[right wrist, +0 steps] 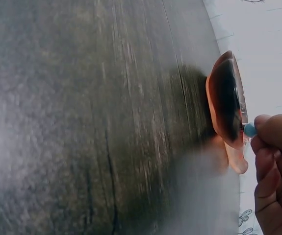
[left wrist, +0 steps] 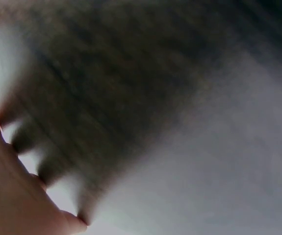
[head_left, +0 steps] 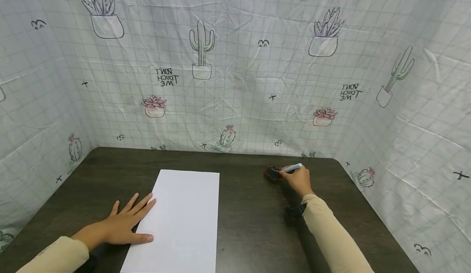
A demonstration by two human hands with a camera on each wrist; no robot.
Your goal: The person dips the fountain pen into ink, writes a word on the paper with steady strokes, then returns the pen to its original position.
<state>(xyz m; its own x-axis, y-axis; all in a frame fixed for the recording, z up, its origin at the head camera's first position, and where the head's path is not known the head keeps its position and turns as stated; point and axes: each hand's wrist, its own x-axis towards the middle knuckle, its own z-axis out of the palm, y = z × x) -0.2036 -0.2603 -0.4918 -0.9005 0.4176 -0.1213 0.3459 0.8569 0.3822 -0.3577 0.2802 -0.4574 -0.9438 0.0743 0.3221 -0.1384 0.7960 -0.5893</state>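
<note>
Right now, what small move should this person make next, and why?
Probably, the right hand should lift the slim light-blue pen-like tool towards the blank white rectangular paper sheet: the tool's tip is at the small red-orange dish, dark inside, while the left hand, fingers spread, rests across the sheet's edge, seemingly steadying it.

In head view we look from above table, forward and down, farthest off: left hand, right hand, cloth all fit. In left wrist view we sit very close, left hand at lower left corner, much blurred. In right wrist view we sit low, near, turned sideways, facing across table to dish and cloth. Head and right wrist share right hand, dish, cloth; head and left wrist, left hand.
</note>
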